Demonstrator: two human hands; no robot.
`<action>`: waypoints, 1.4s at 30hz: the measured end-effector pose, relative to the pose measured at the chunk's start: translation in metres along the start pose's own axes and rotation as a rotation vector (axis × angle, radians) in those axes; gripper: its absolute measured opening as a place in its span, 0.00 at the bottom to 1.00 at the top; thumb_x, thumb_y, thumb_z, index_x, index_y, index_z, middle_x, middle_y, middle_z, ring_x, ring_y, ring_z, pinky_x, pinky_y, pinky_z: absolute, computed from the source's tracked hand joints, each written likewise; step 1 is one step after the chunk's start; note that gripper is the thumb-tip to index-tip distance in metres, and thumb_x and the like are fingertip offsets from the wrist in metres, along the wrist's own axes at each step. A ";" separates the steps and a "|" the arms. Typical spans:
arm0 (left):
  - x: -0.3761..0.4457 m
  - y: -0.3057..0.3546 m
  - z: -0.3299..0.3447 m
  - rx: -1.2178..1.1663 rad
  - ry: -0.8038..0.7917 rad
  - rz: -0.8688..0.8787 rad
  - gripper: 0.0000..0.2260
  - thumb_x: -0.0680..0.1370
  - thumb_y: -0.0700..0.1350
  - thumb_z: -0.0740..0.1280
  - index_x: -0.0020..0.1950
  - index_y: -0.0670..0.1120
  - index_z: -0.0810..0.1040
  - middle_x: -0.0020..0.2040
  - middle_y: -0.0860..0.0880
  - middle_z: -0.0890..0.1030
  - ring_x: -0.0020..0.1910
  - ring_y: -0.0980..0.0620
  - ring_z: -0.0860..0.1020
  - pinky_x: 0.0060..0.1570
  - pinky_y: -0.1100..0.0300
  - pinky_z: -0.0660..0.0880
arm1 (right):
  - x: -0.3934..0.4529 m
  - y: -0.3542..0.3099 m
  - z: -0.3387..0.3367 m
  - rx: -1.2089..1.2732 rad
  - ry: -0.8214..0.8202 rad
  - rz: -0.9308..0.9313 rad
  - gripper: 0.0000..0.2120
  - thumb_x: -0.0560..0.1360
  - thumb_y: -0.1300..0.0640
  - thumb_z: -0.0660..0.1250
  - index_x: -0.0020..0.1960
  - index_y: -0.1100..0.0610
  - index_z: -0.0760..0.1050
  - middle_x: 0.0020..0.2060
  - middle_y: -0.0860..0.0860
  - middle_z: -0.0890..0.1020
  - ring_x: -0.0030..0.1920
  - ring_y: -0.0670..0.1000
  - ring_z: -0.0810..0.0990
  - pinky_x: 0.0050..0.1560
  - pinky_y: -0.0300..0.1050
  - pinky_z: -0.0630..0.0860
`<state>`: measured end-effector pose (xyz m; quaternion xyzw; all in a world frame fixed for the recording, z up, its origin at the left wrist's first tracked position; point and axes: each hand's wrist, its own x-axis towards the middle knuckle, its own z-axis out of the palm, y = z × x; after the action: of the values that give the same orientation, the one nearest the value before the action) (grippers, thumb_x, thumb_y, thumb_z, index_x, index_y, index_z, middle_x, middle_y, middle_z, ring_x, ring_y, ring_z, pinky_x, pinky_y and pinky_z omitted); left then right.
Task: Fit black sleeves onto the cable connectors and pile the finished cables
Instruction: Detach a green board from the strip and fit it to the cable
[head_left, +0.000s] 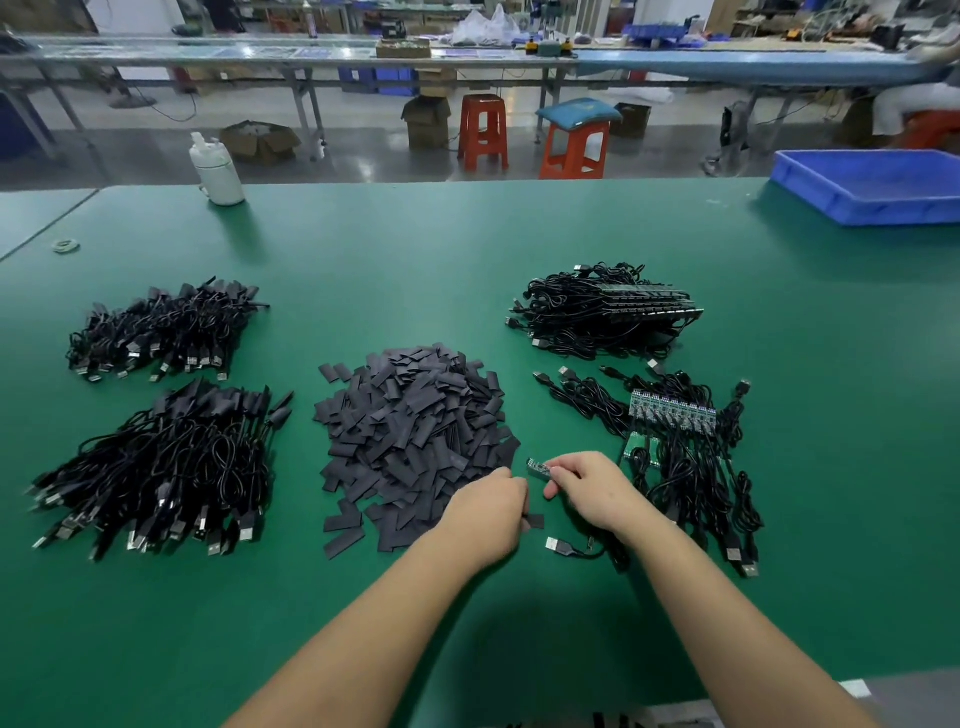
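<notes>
One connector board — pinched in right fingertips.

We see bare green bench lanes between the heap of flat black sleeves and the black cable piles flanking it.

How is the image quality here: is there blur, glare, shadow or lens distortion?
Head view: wide-angle lens bends the far benches and the green table edge; soft shadow lies under the forearms; the left hand and the connector board held by the right hand look slightly motion-blurred; glare shines on the floor behind; the sleeve heap stays sharp.
</notes>
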<state>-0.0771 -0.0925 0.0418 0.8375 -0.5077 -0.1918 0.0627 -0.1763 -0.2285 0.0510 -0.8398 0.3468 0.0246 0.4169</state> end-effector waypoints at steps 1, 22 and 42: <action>-0.002 0.000 -0.001 -0.001 -0.026 0.001 0.09 0.78 0.47 0.68 0.57 0.47 0.76 0.55 0.46 0.71 0.52 0.41 0.77 0.54 0.47 0.75 | 0.001 -0.001 0.001 0.031 -0.002 0.002 0.13 0.84 0.57 0.57 0.62 0.54 0.78 0.37 0.43 0.85 0.30 0.47 0.70 0.32 0.38 0.69; -0.089 -0.073 0.031 -0.989 0.444 -0.273 0.13 0.83 0.37 0.60 0.60 0.48 0.80 0.31 0.50 0.73 0.24 0.53 0.70 0.28 0.60 0.70 | -0.012 -0.020 0.065 0.420 -0.262 -0.095 0.07 0.82 0.59 0.64 0.56 0.54 0.80 0.41 0.50 0.86 0.27 0.46 0.77 0.30 0.39 0.76; -0.089 -0.064 0.036 -0.790 0.622 -0.199 0.10 0.78 0.39 0.70 0.54 0.53 0.84 0.38 0.59 0.78 0.33 0.55 0.78 0.40 0.71 0.70 | -0.008 -0.015 0.065 0.416 -0.348 -0.153 0.09 0.81 0.58 0.64 0.56 0.51 0.81 0.37 0.45 0.83 0.26 0.44 0.69 0.26 0.36 0.69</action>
<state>-0.0753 0.0193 0.0122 0.8117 -0.2718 -0.1159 0.5039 -0.1576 -0.1714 0.0218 -0.7429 0.2033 0.0653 0.6344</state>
